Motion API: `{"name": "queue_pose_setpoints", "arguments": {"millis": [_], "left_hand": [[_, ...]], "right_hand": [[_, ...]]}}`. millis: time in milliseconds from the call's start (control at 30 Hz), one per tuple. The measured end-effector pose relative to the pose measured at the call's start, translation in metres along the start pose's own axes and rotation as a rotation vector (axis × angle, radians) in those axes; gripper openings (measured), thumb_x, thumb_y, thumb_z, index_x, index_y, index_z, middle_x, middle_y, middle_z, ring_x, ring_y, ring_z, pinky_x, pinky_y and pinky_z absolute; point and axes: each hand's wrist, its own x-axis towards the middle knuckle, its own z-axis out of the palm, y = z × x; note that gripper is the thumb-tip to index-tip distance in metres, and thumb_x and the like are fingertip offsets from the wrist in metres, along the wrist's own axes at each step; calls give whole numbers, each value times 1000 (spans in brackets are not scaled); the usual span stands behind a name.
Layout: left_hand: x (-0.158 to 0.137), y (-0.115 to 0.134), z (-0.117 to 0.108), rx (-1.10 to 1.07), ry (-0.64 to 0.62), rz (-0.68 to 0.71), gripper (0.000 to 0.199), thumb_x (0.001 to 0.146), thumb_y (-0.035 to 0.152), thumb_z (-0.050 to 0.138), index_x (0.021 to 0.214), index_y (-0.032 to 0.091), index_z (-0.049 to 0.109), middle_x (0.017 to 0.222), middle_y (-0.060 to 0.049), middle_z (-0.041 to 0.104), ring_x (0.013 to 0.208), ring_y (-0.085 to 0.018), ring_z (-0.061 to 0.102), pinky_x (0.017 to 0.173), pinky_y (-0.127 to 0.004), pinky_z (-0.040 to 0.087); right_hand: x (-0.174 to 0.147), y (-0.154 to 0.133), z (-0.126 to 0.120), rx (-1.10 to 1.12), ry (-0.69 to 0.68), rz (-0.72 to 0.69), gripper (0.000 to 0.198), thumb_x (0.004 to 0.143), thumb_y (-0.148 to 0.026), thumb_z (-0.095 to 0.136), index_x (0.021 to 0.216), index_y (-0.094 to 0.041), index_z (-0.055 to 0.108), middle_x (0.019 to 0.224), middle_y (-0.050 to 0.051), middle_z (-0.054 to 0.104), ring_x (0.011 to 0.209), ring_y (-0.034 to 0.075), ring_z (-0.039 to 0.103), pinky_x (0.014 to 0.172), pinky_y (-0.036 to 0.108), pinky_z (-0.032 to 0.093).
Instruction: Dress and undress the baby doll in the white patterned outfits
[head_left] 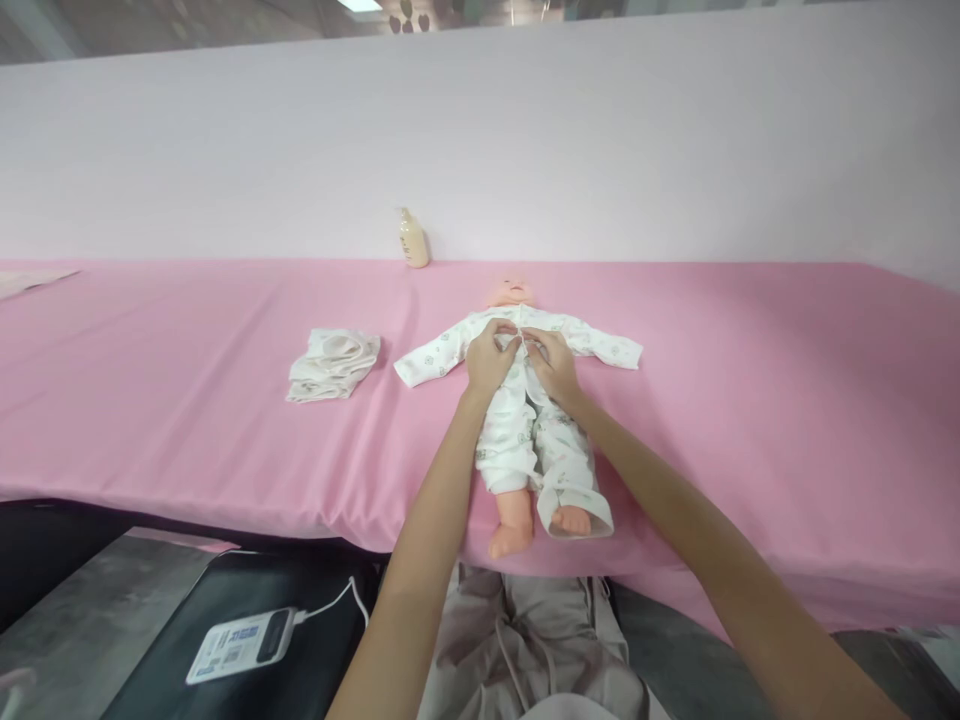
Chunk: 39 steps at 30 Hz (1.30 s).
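Observation:
A baby doll [513, 537] lies on its back on the pink-covered table, feet toward me. It wears a white patterned romper [506, 432], with both sleeves spread wide. One bare foot sticks out of the leg on the left; the other foot sits inside the loose cuff on the right. Over the doll's chest, my left hand [491, 355] and my right hand [553, 362] meet at the romper's front opening. Fingertips of both hands are pinched on the cloth edges there. Any fastener between them is too small to make out.
Left of the doll lies a folded white cloth [334, 365]. A pump bottle [412, 240] stands at the back against the white wall [600, 140]. Below the table's front edge, a white power bank [244, 645] with a cable rests on a black seat [172, 620].

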Motion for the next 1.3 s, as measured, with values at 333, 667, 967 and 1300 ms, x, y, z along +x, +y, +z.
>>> {"name": "queue_pose_setpoints", "arguments": {"millis": [333,667,967,1300], "left_hand": [[-2,7,-4,93,-62,6,18,77,26,61,94,24,62,88,3,71,59,-12,52,62,-25,39],[-3,8,-12,67,-221,71,21,78,35,57,72,20,69,63,2,63,61,-12,52,57,-24,34],[-1,2,-16,-19,-312,30,16,73,26,54,73,17,68,62,2,59,59,-11,49,57,-22,35],[0,8,-19,-47,-366,64,20,84,31,45,81,18,60,72,1,59,67,-12,51,66,-23,40]], "right_hand": [[-5,-4,-2,-2,-1,-35,22,81,-30,55,101,-22,56,102,7,64,100,24,55,91,40,42],[-8,-12,-10,-23,48,-59,16,80,-29,50,66,-23,45,79,4,54,83,21,52,81,38,43],[-10,-2,-7,-36,0,-95,5,70,-20,56,68,-22,52,91,6,51,92,23,53,86,41,43],[-8,-6,-8,5,9,6,11,75,-20,51,66,-22,46,83,3,48,83,20,53,82,38,43]]}}
